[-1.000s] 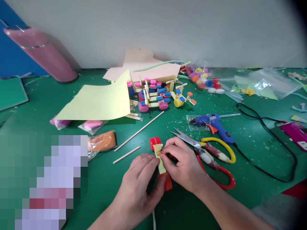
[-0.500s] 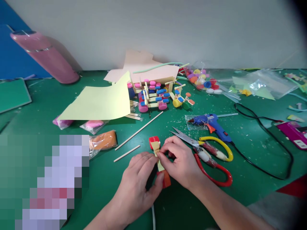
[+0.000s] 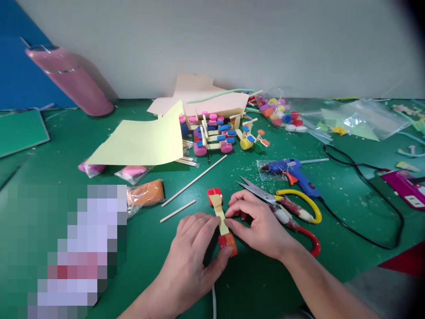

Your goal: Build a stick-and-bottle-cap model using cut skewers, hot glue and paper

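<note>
Between my hands lies a small model: a pale yellow strip (image 3: 224, 226) with a red bottle cap (image 3: 214, 197) at its far end and red and orange caps (image 3: 229, 243) at its near end. My left hand (image 3: 195, 248) grips it from the left, thumb against the near caps and fingertips at the strip's left edge. From the right, my right hand (image 3: 254, 221) pinches the strip's other edge near its middle with curled fingers. Right beside that hand rest large scissors (image 3: 282, 207) with yellow and red handles. Two thin wooden sticks (image 3: 194, 180) lie to the left.
Beyond are a yellow sheet (image 3: 139, 141), several finished cap-wheeled models (image 3: 215, 141) and a bag of coloured caps (image 3: 279, 110). A blue glue gun (image 3: 295, 173) trails a black cord on the right. A pink flask (image 3: 73, 79) leans at back left; an orange clay pack (image 3: 146, 193) lies nearer.
My right fingers have moved down along the strip from near the far cap, leaving more of the strip visible. My left hand stays on the model. The view has shifted slightly.
</note>
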`<state>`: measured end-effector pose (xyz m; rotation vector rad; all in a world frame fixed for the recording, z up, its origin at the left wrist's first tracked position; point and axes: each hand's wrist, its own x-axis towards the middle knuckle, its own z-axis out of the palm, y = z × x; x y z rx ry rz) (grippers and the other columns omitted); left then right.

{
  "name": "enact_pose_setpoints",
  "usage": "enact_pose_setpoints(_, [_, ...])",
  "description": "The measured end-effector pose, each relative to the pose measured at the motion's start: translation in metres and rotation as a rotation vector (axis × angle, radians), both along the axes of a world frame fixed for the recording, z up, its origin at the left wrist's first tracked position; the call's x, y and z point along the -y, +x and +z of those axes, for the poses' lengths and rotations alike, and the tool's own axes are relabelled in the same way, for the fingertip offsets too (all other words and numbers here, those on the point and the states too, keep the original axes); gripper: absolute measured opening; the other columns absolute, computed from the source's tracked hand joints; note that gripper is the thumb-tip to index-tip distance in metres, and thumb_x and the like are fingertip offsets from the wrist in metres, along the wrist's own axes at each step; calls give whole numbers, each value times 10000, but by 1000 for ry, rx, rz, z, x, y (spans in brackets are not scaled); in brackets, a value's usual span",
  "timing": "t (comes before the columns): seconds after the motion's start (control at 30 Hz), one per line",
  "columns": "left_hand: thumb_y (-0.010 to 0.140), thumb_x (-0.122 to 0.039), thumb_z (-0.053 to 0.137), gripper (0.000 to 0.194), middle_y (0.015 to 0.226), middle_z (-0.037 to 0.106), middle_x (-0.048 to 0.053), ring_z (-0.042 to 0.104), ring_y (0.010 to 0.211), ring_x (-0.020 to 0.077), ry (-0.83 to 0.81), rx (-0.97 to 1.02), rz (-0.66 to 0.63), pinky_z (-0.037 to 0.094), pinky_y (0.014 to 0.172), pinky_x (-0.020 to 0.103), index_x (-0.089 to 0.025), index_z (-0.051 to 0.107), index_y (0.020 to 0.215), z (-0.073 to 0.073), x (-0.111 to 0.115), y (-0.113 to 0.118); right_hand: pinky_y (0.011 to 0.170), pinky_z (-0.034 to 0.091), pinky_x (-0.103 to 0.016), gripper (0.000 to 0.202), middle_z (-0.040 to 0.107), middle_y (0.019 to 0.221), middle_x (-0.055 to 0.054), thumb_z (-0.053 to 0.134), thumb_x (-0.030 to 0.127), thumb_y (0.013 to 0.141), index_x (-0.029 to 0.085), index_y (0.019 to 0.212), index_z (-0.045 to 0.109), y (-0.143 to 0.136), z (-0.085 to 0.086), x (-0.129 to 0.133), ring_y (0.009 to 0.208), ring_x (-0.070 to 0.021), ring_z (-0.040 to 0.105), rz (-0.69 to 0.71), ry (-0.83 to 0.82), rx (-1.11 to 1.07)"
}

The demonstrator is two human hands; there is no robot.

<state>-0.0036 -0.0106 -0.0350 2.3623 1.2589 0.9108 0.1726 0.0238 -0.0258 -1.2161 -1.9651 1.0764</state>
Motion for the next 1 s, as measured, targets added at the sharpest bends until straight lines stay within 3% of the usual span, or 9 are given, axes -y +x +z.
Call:
enact_pose_setpoints(0.13, [714,-185,627,261,893,620,88,561,862,212,-35,44,52,481,748,360,-134,522,948,1,-1,3,704,440,-225,106,498,948,-23,625,121,734,190,806,589,0,0,0,821,-122,528,8,-15,20])
enact_pose_setpoints(0.3, [720,-147,613,146,858,634,64,572,848,186,-40,116,21,493,752,329,-160,541,846,2,1,4,729,433,-239,65,501,940,-15,600,133,768,198,767,603,-3,3,0,851,-129,532,13,-30,44])
enact_pose_setpoints(0.77, [708,-146,614,107,816,634,62,584,820,187,-24,91,21,495,713,323,-172,513,731,4,-3,5,795,429,-233,96,489,924,-11,603,107,757,201,767,620,-10,5,0,893,-128,535,-2,-7,-9])
enact_pose_setpoints(0.9, [717,-202,623,143,813,605,53,559,793,202,-13,35,73,458,690,362,-181,493,771,1,0,3,697,452,-237,83,496,947,-24,568,134,788,198,828,602,-4,1,1,793,-120,527,-53,-39,-64])
enact_pose_setpoints(1.0, [755,-193,581,201,848,576,63,529,790,204,-23,-34,58,435,676,364,-183,518,946,3,2,2,603,452,-230,114,492,968,-36,535,109,788,192,867,548,1,-2,1,696,-104,505,-110,-77,-117])
